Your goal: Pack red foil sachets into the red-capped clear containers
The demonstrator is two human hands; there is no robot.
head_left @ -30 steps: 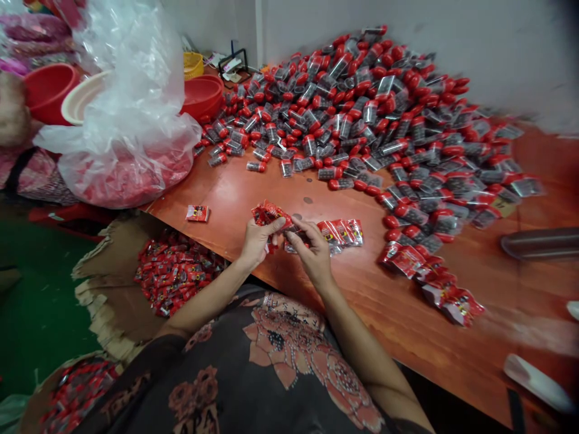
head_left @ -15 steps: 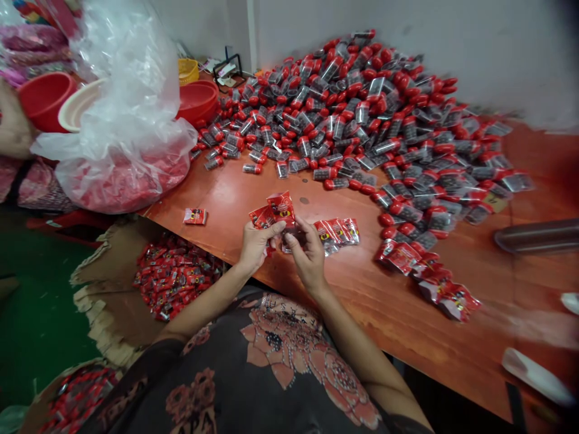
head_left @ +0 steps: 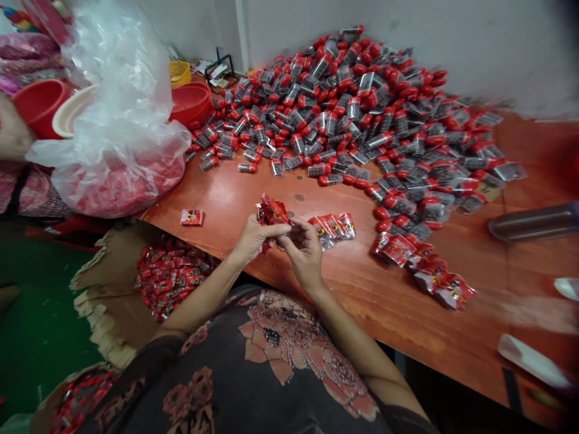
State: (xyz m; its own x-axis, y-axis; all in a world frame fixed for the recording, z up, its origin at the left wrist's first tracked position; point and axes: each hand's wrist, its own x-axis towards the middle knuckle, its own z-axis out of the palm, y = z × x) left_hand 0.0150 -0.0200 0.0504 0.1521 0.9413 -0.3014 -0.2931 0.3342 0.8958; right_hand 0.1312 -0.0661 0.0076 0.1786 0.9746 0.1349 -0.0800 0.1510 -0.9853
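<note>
Small red printed packets (head_left: pixel 274 211) are bunched together between my hands over the table's front edge. My left hand (head_left: pixel 254 236) is closed on them, thumb pressed across the front. At their right side my right hand (head_left: pixel 306 252) is closed too, its thumb and curled fingers pinching the lower edge, which is mostly hidden. Several similar packets with clear lower parts (head_left: pixel 333 226) lie overlapped in a row just right of my hands. One single red packet (head_left: pixel 192 217) lies flat on the left.
A large heap of clear tubes with red caps (head_left: pixel 344 114) covers the table's back. More red packets (head_left: pixel 446 283) lie at right, near a dark cylinder (head_left: pixel 534 222). Left are a filled plastic bag (head_left: pixel 117 181) and red bowls (head_left: pixel 192 101); below is a carton of packets (head_left: pixel 169 277).
The bunched packets have turned and tipped, so their printed fronts show less. My right fingers have curled in closer against them. The whole view has shifted slightly.
</note>
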